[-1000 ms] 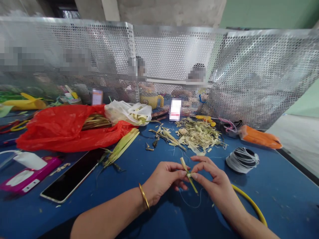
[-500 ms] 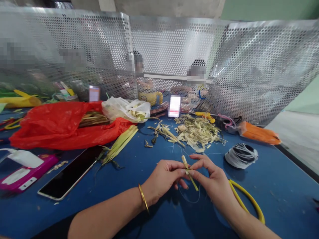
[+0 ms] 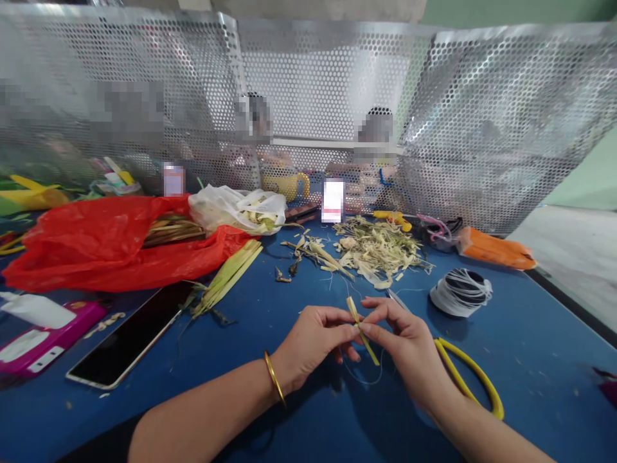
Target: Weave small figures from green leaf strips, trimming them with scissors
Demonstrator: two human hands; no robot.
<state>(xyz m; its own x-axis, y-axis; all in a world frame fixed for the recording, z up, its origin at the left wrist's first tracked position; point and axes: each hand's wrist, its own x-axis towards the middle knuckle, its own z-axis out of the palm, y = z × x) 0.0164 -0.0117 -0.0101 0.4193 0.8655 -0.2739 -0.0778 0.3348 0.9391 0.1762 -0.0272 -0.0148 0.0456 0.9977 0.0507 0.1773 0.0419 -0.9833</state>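
Note:
Over the blue table, a short yellow-green plant strip (image 3: 370, 349) is pinched at its middle between my two hands. My left hand (image 3: 321, 337), with a gold bangle at the wrist, grips it with thumb and fingers. My right hand (image 3: 405, 337) closes thumb and forefinger on the same spot from the other side. A small knot or fold at that spot is mostly covered by the fingertips. Thin clear thread (image 3: 369, 383) loops below the strip. Beneath my right hand lies a tool with a yellow loop handle (image 3: 486, 386), partly hidden.
A heap of plant scraps (image 3: 378, 251) lies ahead, with a thread spool (image 3: 460, 294) to its right. Leftward are a bundle of strips (image 3: 229, 276), a red bag (image 3: 96, 241), a dark phone (image 3: 130, 337) and a magenta case (image 3: 53, 337). A perforated metal screen (image 3: 328, 64) stands behind; people sit beyond.
The whole view has shifted slightly, with the table things a little further left and up. Both hands keep their pinch on the strip, and the thread loop has changed shape slightly.

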